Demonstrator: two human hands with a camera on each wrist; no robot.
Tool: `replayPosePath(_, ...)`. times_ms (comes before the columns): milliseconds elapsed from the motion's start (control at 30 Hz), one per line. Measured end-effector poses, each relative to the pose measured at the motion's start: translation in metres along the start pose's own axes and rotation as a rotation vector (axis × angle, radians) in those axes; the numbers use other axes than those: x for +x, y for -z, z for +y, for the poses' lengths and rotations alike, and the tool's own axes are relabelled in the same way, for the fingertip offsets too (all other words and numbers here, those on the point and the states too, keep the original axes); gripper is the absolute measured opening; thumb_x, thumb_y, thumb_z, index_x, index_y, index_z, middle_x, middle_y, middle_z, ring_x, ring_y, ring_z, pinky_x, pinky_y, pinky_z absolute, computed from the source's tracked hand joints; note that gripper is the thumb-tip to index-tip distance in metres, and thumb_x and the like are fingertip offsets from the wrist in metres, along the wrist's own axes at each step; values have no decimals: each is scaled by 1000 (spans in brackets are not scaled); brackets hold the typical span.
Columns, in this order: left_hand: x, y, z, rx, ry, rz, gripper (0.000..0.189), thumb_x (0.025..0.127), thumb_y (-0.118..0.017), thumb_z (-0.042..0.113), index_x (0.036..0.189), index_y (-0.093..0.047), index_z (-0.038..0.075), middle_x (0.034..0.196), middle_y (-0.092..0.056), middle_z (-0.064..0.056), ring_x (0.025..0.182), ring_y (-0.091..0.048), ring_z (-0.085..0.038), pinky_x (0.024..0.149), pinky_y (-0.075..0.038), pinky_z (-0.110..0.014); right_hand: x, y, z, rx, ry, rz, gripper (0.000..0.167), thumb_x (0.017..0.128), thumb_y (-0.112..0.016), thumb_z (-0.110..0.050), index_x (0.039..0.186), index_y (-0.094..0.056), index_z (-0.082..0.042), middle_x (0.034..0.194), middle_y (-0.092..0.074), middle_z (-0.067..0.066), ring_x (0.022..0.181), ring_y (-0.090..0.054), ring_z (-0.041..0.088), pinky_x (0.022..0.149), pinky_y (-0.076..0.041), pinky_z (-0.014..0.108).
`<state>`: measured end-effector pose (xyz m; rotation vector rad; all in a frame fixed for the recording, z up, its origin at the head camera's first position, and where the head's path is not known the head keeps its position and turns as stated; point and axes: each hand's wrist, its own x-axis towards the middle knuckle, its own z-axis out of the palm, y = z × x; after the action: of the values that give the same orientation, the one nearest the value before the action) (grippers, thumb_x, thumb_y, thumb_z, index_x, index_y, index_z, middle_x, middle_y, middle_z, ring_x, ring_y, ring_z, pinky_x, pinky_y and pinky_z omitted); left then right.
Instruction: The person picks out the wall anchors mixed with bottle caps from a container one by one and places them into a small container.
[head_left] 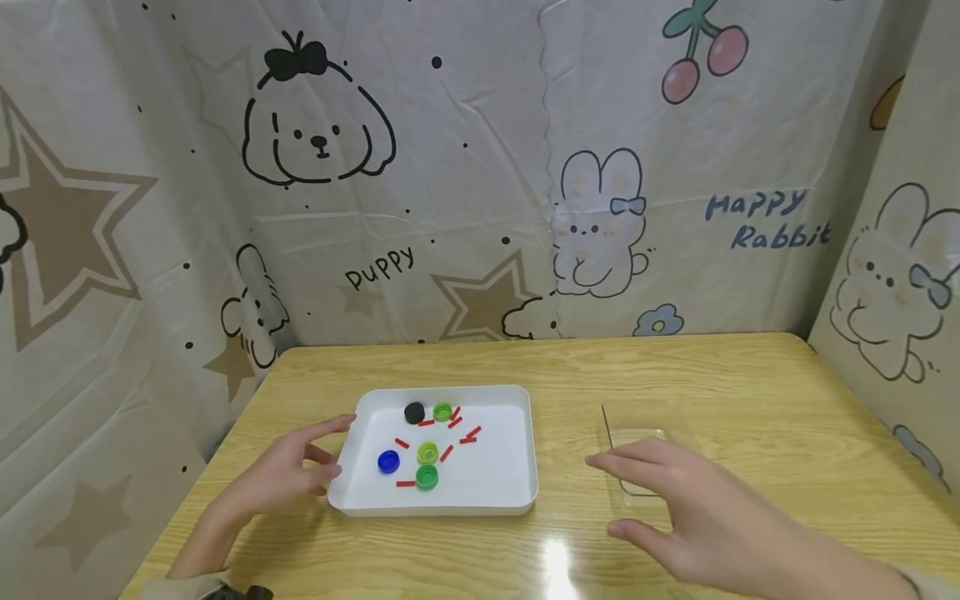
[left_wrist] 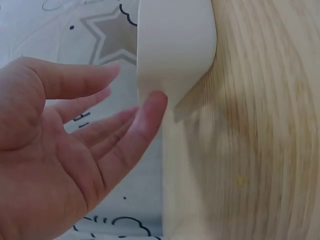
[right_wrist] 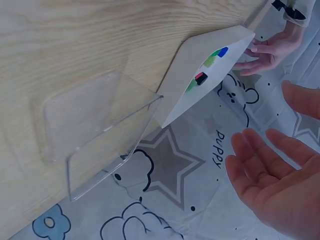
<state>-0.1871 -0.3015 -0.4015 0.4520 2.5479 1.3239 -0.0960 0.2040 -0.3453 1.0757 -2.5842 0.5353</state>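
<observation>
A shallow white tray holds round bottle caps: a black cap, a blue cap and several green ones, such as the darker green cap. Short red sticks lie scattered among them. My left hand is at the tray's left end, fingers spread and loosely bent, fingertips right at the rim. My right hand hovers with relaxed fingers, nothing in its grasp. Beneath it in the head view, partly hidden, is a clear plastic box, fully visible in the right wrist view.
Tray and box stand on a wood-grain table, tray to the left, box to the right. A patterned cloth with cartoon drawings hangs behind the table and along both sides.
</observation>
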Motion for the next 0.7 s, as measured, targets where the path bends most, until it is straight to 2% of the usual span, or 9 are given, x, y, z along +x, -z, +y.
replayPosePath(133, 3, 7, -9, -84, -1, -58, 68, 98, -68, -3, 159, -39, -4, 156, -38, -36, 109, -65, -42, 69, -64, -45, 23, -3, 2, 37, 44, -12, 57, 83, -91, -25, 136, -71, -16, 128, -70, -5, 114, -68, 17, 91, -60, 44)
replayPosePath(333, 8, 15, -20, -144, 12, -125, 65, 100, -67, 1, 159, -39, -5, 158, -38, -35, 101, -68, -37, 71, -64, -49, 57, -5, 7, 176, -19, -155, 47, 87, -87, -17, 131, -73, -11, 126, -72, -3, 111, -68, 18, 94, -58, 45)
replayPosePath(500, 13, 18, -26, -161, 39, -152, 66, 99, -68, 3, 159, -41, -4, 155, -45, -31, 92, -69, -32, 72, -63, -45, 83, -14, 16, 253, -78, -225, 46, 87, -87, -13, 131, -74, -9, 119, -74, -4, 104, -67, 15, 87, -58, 39)
replayPosePath(700, 16, 21, -28, -179, 44, -182, 68, 99, -68, 2, 159, -38, -5, 151, -47, -32, 86, -68, -29, 72, -62, -41, 109, -29, 23, 286, -72, -286, 47, 85, -90, -16, 129, -75, -9, 113, -75, -5, 100, -68, 19, 80, -56, 32)
